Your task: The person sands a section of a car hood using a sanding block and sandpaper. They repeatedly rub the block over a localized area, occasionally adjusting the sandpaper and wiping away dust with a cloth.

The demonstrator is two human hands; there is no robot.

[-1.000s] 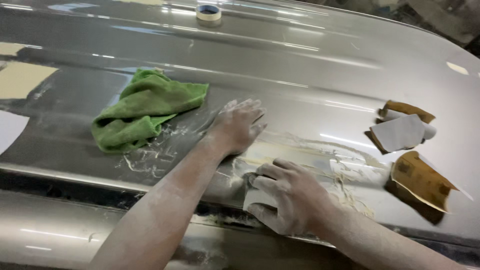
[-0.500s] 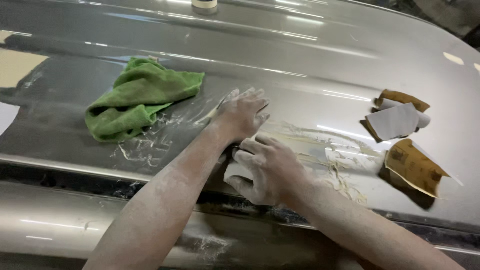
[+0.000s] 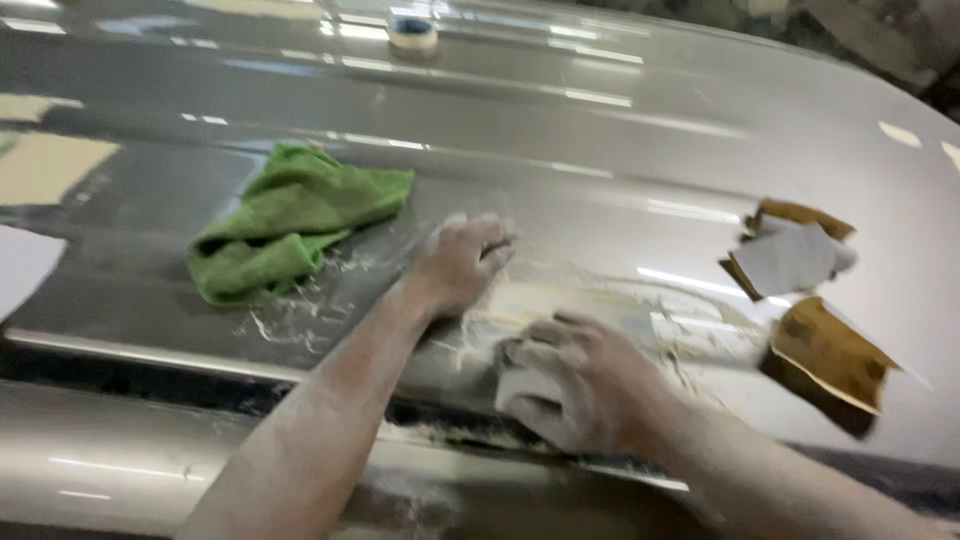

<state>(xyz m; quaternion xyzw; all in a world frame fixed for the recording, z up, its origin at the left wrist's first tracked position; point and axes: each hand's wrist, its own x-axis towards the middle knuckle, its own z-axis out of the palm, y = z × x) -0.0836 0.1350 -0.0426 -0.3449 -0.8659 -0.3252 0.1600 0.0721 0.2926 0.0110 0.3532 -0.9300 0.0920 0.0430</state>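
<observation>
Right hand low and just right of centre, dust-coated, fingers curled and clamped over a pale sanding block pressed flat against the grey car panel close to its lower edge. Left hand at about 11 o'clock from the block, palm down on the panel, fingers together and bent slightly at the tips, holding nothing. Between and around both hands, a smear of pale filler with loose white dust trailing toward 9 o'clock. Crumpled green cloth at 9 o'clock from the left hand — near, not touching it, lying on the panel with dust flecks along its lower rim. At 3 o'clock from the right hand, well apart, two folded pieces of sandpaper: a brown one nearer the lower edge, and at 1 o'clock a grey-faced one with brown backing showing. Roll of tape far off at 12 o'clock near the top of the panel. Tan paper sheet at the far left, a white scrap below it. No containers in view — nothing lying between the hands and the block. Picture somewhat blurred.
</observation>
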